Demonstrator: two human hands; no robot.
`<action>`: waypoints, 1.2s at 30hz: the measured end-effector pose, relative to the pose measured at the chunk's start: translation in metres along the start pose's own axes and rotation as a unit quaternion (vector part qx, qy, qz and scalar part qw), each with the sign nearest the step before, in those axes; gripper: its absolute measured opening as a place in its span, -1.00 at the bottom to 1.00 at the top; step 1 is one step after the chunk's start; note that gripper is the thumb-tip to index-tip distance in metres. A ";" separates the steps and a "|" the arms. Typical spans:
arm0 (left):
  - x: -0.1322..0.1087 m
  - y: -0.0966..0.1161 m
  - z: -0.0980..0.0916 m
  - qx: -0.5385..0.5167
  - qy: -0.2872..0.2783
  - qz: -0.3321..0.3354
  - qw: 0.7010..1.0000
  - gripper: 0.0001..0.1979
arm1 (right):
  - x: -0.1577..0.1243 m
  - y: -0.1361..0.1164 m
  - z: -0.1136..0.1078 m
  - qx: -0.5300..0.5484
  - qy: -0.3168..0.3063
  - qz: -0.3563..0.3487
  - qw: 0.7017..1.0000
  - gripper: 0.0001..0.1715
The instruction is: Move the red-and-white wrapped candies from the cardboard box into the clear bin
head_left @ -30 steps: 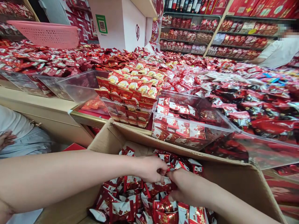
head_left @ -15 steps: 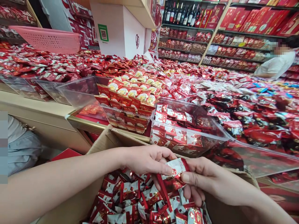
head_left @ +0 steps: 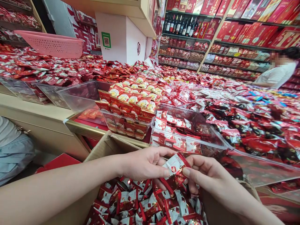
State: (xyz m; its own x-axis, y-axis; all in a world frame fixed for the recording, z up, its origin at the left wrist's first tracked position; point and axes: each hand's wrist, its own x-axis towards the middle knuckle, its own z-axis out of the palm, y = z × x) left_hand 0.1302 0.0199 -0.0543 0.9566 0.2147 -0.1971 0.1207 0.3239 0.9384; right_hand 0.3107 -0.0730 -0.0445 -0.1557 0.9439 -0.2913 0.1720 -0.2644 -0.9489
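Between my two hands is a red and white wrapped candy packet (head_left: pixel 174 168), its printed face turned up. My left hand (head_left: pixel 146 164) grips its left side, thumb on top. On the right side, my right hand (head_left: pixel 205 173) pinches it between thumb and fingers. Both hands are over an open cardboard box (head_left: pixel 103 147) that holds many loose candy packets (head_left: pixel 128 200) of the same red and white kind. Just beyond the box, a clear plastic bin (head_left: pixel 211 140) contains similar packets in stacked rows.
Red durian packets (head_left: pixel 131 103) fill a neighbouring clear bin. Heaps of wrapped sweets (head_left: pixel 246 118) cover the counter. A pink basket (head_left: pixel 51 45) sits on the sweets at left. A person in a white top (head_left: pixel 278 75) is at far right; another's clothing (head_left: pixel 14 150) shows at left.
The packet has been turned and raised slightly, so more of its printed face shows. Both hands still hold it. The camera view has tilted up a little.
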 end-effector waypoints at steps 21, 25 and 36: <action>-0.003 0.006 0.009 0.065 0.028 0.020 0.997 -0.78 | 0.001 -0.001 0.013 -0.051 0.081 -0.084 0.992 -0.66; 0.000 0.004 0.006 0.015 0.043 0.041 0.998 -0.70 | -0.001 0.007 0.022 -0.192 0.240 -0.231 0.923 -0.41; -0.006 0.009 0.010 -0.039 0.019 0.019 0.999 -0.68 | -0.008 0.005 0.014 -0.654 0.195 -0.470 0.560 -0.73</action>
State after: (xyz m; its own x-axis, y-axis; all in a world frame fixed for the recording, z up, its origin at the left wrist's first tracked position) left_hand 0.1284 0.0124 -0.0420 0.9495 0.2619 -0.1730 0.0616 0.3849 0.9209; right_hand 0.2991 -0.0844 -0.0491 -0.5952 0.5838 0.5522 0.7971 0.5161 0.3134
